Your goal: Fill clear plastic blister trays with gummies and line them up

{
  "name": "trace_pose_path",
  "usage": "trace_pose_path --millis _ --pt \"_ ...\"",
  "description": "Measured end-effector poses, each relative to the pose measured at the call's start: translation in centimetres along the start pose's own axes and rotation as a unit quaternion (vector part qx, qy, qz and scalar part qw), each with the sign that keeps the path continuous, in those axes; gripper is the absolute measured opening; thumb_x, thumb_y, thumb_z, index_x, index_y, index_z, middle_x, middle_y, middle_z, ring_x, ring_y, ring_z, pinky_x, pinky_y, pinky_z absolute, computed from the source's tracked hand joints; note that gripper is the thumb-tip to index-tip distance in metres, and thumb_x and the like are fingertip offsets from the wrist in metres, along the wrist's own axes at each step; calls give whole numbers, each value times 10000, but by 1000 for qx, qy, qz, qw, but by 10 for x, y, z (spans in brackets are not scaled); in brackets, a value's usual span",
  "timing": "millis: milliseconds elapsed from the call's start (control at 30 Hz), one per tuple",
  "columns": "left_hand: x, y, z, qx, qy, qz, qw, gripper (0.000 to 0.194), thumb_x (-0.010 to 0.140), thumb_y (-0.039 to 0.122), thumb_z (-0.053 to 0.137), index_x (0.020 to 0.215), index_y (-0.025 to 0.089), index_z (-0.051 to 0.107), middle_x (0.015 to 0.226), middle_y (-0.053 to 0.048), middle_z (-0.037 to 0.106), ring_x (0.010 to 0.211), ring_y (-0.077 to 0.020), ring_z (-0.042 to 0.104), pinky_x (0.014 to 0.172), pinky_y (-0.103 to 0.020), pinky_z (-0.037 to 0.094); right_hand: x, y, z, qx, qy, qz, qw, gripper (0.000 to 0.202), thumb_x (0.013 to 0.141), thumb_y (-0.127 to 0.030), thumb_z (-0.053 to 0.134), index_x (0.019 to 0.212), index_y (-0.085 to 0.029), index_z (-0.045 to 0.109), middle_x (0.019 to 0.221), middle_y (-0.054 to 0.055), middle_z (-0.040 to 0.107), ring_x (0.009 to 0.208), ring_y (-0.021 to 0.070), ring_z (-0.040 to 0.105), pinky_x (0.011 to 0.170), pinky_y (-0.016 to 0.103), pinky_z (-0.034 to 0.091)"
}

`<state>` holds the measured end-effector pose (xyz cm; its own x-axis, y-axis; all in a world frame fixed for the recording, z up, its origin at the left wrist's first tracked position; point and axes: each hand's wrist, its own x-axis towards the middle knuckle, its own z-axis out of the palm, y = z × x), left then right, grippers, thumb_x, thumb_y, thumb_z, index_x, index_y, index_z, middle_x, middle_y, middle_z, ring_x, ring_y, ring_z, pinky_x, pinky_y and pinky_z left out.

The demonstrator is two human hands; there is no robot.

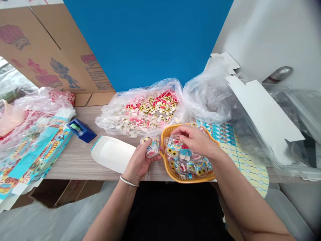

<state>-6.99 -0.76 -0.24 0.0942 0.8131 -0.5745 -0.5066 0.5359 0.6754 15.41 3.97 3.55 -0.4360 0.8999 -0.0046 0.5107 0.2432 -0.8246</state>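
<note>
"Blue and flat, one large panel (150, 40) stood behind the wood-grain table (64, 165); where was the left hand (140, 160)?"

"It was just beside the yellow-orange plastic basket (166, 169); it grasped a clear rounded plastic pack (151, 146), with coloured pieces inside, between thumb and fingers."

"And the right hand (194, 137)?"

"It was over the basket; its fingertips were at the clear packs (187, 162) piled inside; whether they pinched one, I could not tell."

"Which things were around?"

"Behind the basket, more to the left, lay a transparent plastic bag (110, 113) with many small red, white and yellow pieces (160, 103); a dark blue plastic tape dispenser (81, 130) stood farther left; a white card with a rounded end (111, 154) lay between this dispenser and the left hand."
</note>
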Motion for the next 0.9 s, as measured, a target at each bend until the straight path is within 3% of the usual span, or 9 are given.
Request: trace_pose_path --millis 100,267,367,467,533,600,700,833,900 --pt "-3 1 2 36 -54 1 998 304 875 306 702 1127 137 677 957 -97 746 681 -189 698 467 -268 591 14 -22 -4 82 -76 -14 994 221 889 -151 559 1028 -176 730 889 12 728 755 141 631 692 256 462" --pt "-10 5 12 12 -143 -47 989 669 816 741 608 1161 170 661 998 -129 741 742 -266 725 429 -297 568 37 -42 19 47 -89 -35 994 206 842 -80 572 946 -147 737 791 3 709 709 123 614 670 236 431" --pt "-12 4 14 25 -141 -21 989 530 769 569 781 1109 180 663 1003 -105 744 736 -236 727 448 -253 560 39 -40 26 -4 -47 -53 997 171 853 -102 593 935 -150 736 788 7 707 713 124 610 685 238 417" --pt "-13 3 9 47 -139 0 989 429 769 316 833 1139 195 652 1063 -91 740 778 -224 736 480 -236 569 23 -35 12 -92 6 -51 994 189 934 -182 551 979 -185 734 922 31 735 842 158 646 762 261 425" --pt "-14 4 4 43 -120 0 992 458 775 268 821 1190 208 637 1122 -94 730 822 -241 746 512 -260 595 4 -30 0 -200 31 19 979 210 970 -285 539 986 -192 725 929 62 739 877 207 663 780 299 432" --pt "-13 5 1 31 -97 -8 995 472 766 236 818 1200 212 634 1163 -97 724 858 -261 752 558 -297 625 -16 -23 -7 -318 30 127 939 273 960 -405 569 1003 -174 709 867 108 733 862 272 676 761 344 440" --pt "-11 5 1 10 -89 -21 996 468 786 214 785 1228 201 632 1162 -116 730 911 -290 753 619 -336 644 -38 -10 -1 -388 -7 208 898 369 913 -471 631 1090 -149 663 932 160 731 878 326 688 730 369 452" --pt "-11 1 8 -9 -94 -20 995 479 813 199 748 1274 193 615 1146 -130 737 951 -299 748 667 -353 651 -48 10 12 -308 1 170 936 316 886 -295 646 1170 -162 614 1174 143 689 988 289 673 771 349 458" --pt "-12 -1 10 -10 -94 -19 995 441 820 199 743 1246 169 633 1142 -138 737 969 -298 743 723 -381 656 -47 19 12 -241 41 158 957 271 895 -242 602 1154 -170 623 1121 109 695 959 252 664 777 336 456"
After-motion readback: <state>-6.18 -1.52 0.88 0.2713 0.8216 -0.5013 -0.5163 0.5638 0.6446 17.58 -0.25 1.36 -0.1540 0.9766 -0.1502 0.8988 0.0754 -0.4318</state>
